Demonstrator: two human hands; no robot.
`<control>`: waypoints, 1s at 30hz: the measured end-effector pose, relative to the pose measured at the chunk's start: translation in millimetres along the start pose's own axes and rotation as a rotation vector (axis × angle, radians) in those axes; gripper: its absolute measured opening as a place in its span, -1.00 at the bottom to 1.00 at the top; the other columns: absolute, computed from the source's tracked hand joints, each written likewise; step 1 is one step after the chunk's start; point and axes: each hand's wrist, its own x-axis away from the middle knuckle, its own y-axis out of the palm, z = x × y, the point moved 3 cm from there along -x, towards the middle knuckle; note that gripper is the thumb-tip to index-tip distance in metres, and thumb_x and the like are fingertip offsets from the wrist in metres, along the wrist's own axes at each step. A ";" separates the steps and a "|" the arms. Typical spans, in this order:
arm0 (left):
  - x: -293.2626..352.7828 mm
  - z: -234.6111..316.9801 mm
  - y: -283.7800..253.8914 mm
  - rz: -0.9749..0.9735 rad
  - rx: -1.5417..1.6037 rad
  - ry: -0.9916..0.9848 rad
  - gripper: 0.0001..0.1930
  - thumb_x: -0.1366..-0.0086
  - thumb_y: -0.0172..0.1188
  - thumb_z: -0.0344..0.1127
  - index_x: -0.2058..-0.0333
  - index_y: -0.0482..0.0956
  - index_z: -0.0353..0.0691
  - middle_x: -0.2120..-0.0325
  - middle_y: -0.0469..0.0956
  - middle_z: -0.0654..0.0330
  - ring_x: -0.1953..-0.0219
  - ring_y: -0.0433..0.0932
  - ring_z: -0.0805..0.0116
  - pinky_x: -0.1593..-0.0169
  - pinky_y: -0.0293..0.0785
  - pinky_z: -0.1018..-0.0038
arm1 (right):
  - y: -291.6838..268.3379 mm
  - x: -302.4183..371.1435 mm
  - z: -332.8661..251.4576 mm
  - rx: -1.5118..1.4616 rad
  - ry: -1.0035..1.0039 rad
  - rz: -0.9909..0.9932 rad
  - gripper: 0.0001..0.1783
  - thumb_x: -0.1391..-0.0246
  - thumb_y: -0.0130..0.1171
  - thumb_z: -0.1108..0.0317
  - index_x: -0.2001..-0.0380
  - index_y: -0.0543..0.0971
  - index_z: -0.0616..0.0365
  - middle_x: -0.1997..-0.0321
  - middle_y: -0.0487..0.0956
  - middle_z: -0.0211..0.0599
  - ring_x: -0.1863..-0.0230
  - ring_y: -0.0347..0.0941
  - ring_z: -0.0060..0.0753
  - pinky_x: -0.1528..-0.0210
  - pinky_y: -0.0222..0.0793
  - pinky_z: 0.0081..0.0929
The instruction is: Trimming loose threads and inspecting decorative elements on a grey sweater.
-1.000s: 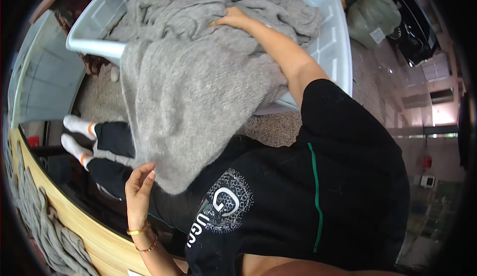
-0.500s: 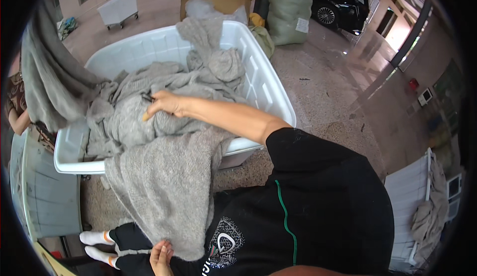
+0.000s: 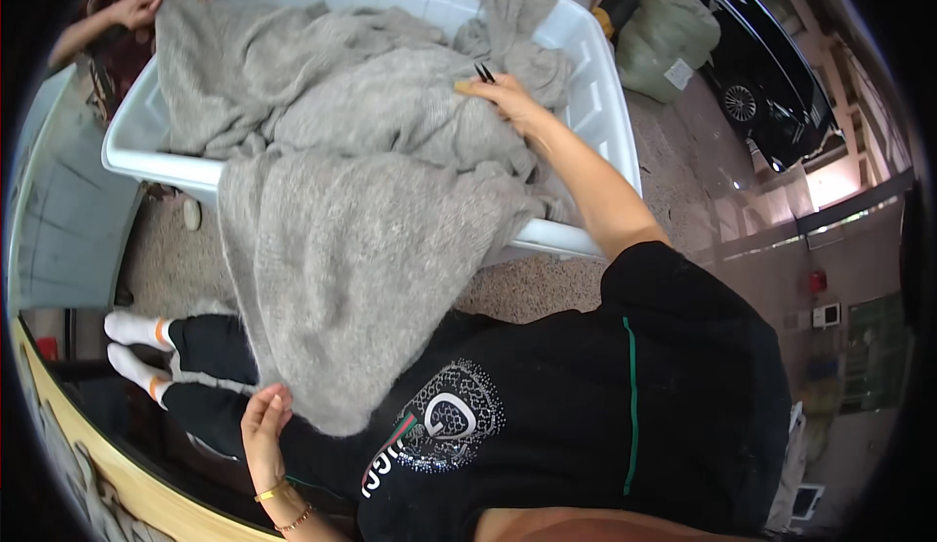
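A soft grey knit cloth [image 3: 332, 279] hangs over the near rim of a white plastic tub [image 3: 161, 164] and down across my lap. My left hand [image 3: 265, 420] is closed at its lower left edge, fingertips pinched against the knit. Over the heaped grey knitwear [image 3: 381, 93] in the tub, my right hand [image 3: 508, 101] grips a small black two-pointed tool [image 3: 484, 73]. Its two tips stick out apart beyond my fingers; the rest is hidden. Something yellow [image 3: 463, 85] covers a fingertip of that hand.
Across the tub at far left, another person's hand [image 3: 137, 9] holds a corner of the knitwear. A pale bin [image 3: 73, 210] stands at left, a wooden table edge [image 3: 146, 479] below. A stuffed sack [image 3: 669, 40] and a black car [image 3: 771, 74] are at far right.
My right hand, with the black tool, has moved right and farther over the heap. The other person's raised cloth has come down onto the tub. The view has shifted.
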 end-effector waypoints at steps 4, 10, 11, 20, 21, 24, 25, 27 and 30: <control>1.8 5.7 7.3 0.018 0.003 -0.012 -0.69 -0.47 0.22 -0.20 -0.08 0.60 -0.20 0.07 0.66 0.27 0.05 0.62 0.47 -0.04 0.52 0.49 | -5.1 -34.8 -13.7 0.043 -0.162 -0.025 -0.41 -0.16 0.34 0.09 -0.19 0.58 0.14 0.20 0.71 -0.43 0.61 0.20 -0.80 0.60 0.06 -0.69; -11.2 27.9 17.9 0.016 -0.048 -0.046 -0.72 -0.47 0.20 -0.23 -0.06 0.62 -0.19 0.10 0.68 0.32 0.05 0.62 0.51 -0.03 0.49 0.55 | 76.9 -69.5 -73.1 0.138 -0.518 -0.089 -0.32 -0.17 0.36 0.11 -0.27 0.49 0.24 0.11 0.73 -0.32 0.67 0.09 -0.86 0.67 -0.05 -0.72; -10.6 34.6 20.6 0.005 -0.059 -0.036 -0.72 -0.47 0.20 -0.22 -0.05 0.63 -0.19 0.10 0.68 0.32 0.05 0.62 0.52 -0.03 0.48 0.56 | 94.0 -79.2 -75.7 0.282 -0.690 -0.178 -0.29 -0.16 0.37 0.12 -0.28 0.46 0.28 0.09 0.72 -0.32 0.68 0.05 -0.87 0.69 -0.10 -0.73; -25.4 112.0 8.9 0.012 -0.026 -0.007 -0.73 -0.47 0.20 -0.21 -0.04 0.63 -0.17 0.07 0.67 0.33 0.03 0.60 0.52 -0.06 0.44 0.55 | 161.0 -73.7 -213.3 -0.678 -0.305 -0.455 -0.28 -0.16 0.30 0.18 -0.31 0.36 0.27 -0.21 0.57 -0.13 -0.18 0.55 -0.22 -0.33 0.45 -0.18; -32.6 117.8 4.1 0.007 -0.048 0.021 -0.74 -0.46 0.20 -0.21 -0.03 0.63 -0.16 0.07 0.67 0.33 0.03 0.60 0.52 -0.05 0.44 0.54 | 152.9 -87.3 -230.1 -0.838 -0.330 -0.567 -0.31 -0.12 0.36 0.09 -0.23 0.46 0.24 -0.13 0.62 -0.09 -0.10 0.59 -0.19 -0.19 0.52 -0.15; -50.2 138.0 -23.5 0.069 -0.020 0.089 -0.72 -0.42 0.26 -0.22 -0.01 0.65 -0.20 0.11 0.66 0.34 0.05 0.57 0.54 -0.01 0.40 0.56 | 192.7 -23.7 -321.0 -1.079 -0.523 -0.614 -0.54 -0.11 0.45 0.18 0.04 0.65 0.26 0.19 0.72 -0.18 0.18 0.67 -0.30 0.07 0.63 -0.26; -56.5 140.9 -26.6 0.065 -0.009 0.135 -0.74 -0.42 0.25 -0.28 -0.01 0.64 -0.23 0.11 0.66 0.33 0.06 0.55 0.57 0.00 0.39 0.60 | 192.9 -32.2 -323.3 -1.062 -0.527 -0.625 -0.54 -0.11 0.45 0.18 0.04 0.65 0.26 0.19 0.72 -0.18 0.18 0.67 -0.30 0.07 0.63 -0.26; -59.5 145.3 -33.3 0.119 0.005 0.210 -0.75 -0.42 0.25 -0.32 -0.01 0.64 -0.25 0.10 0.66 0.33 0.07 0.55 0.59 0.01 0.39 0.60 | 181.6 -85.1 -334.0 -1.036 -0.536 -0.670 -0.52 -0.11 0.43 0.15 0.01 0.63 0.25 0.15 0.69 -0.16 0.14 0.64 -0.28 0.04 0.60 -0.25; -60.8 175.1 -40.4 0.220 0.000 0.333 -0.76 -0.41 0.24 -0.42 -0.02 0.62 -0.30 0.13 0.65 0.33 0.12 0.54 0.62 0.04 0.43 0.61 | 158.5 -169.4 -353.6 -1.021 -0.551 -0.747 -0.47 -0.11 0.41 0.12 -0.03 0.59 0.24 0.09 0.65 -0.15 0.08 0.60 -0.25 -0.02 0.55 -0.24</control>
